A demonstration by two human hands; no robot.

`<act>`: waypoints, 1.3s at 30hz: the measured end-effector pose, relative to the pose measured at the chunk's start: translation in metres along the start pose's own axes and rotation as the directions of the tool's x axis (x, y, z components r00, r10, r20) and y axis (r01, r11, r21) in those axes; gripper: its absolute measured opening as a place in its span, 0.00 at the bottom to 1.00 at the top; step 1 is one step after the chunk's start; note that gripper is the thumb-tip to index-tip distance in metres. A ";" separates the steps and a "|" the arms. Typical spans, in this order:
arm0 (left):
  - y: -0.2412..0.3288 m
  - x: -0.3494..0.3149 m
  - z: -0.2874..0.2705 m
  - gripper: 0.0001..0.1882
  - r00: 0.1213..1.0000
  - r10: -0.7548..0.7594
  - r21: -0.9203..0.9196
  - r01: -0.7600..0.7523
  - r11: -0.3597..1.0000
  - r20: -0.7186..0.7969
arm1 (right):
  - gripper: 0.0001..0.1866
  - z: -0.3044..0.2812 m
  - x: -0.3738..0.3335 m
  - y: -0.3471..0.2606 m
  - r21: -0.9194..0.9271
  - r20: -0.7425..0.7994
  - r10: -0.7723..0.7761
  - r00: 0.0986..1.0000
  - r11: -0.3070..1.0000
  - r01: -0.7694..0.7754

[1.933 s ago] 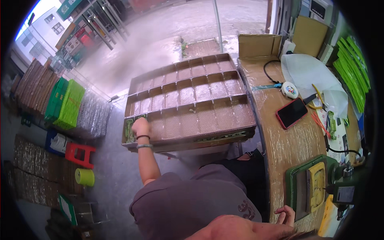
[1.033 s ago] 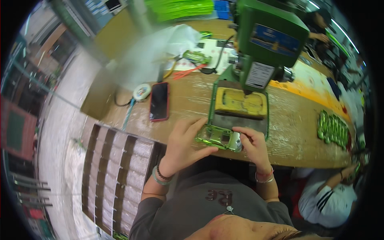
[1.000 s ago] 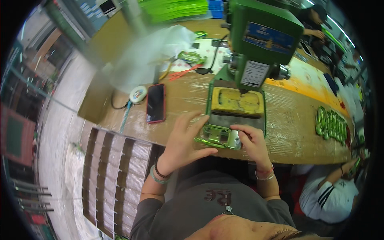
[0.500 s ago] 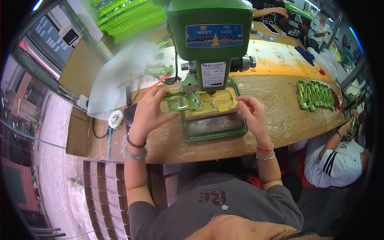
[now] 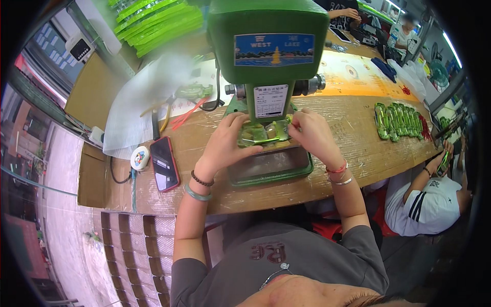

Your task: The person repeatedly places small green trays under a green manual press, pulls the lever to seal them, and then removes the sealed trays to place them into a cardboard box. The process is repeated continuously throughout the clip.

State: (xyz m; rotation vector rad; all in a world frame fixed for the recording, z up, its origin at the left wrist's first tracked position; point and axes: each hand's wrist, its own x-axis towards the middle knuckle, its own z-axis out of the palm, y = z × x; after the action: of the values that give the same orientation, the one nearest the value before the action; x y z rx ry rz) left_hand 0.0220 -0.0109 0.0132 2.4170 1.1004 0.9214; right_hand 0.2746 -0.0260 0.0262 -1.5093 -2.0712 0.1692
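A clear green plastic part (image 5: 262, 134), shaped like a shallow frame, lies under the head of a green bench drill press (image 5: 271, 75). My left hand (image 5: 223, 143) grips its left end, thumb along the near edge. With fingers curled in a pinch, my right hand (image 5: 313, 134) holds its right end. The press hides the far side of the part. Below it, the green rimmed base (image 5: 271, 180) of the press rests on the table.
A phone in a red case (image 5: 165, 163) and a round white gadget (image 5: 139, 158) lie left. A row of similar green parts (image 5: 401, 122) sits at right. Behind stand stacked bright green pieces (image 5: 158, 25). A co-worker in a white shirt (image 5: 429, 207) is at right.
My left hand has moved right, bringing the green part beneath the press head. My right hand has shifted inward and closed on its right end. The phone on the left is now uncovered.
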 end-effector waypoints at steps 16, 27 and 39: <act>-0.017 -0.014 0.012 0.48 1.000 0.007 -0.078 -0.007 0.997 -0.004 | 0.08 0.007 0.064 0.080 0.769 0.173 0.313 0.934 0.550 -0.327; -0.025 -0.014 0.014 0.48 0.999 0.019 -0.093 -0.022 0.995 -0.038 | 0.12 -0.147 0.111 -0.018 0.525 -0.642 0.036 0.766 0.749 0.404; -0.025 -0.011 0.015 0.46 0.998 0.010 -0.094 -0.016 0.995 -0.068 | 0.19 -0.133 0.033 -0.037 0.418 -0.695 -0.106 0.711 0.745 0.520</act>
State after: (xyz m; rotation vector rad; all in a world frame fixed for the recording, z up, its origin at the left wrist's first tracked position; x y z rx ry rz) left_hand 0.0130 -0.0038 -0.0157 2.3350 1.0403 1.0419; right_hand 0.3048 -0.0386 0.1648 -0.6406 -1.4784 0.1209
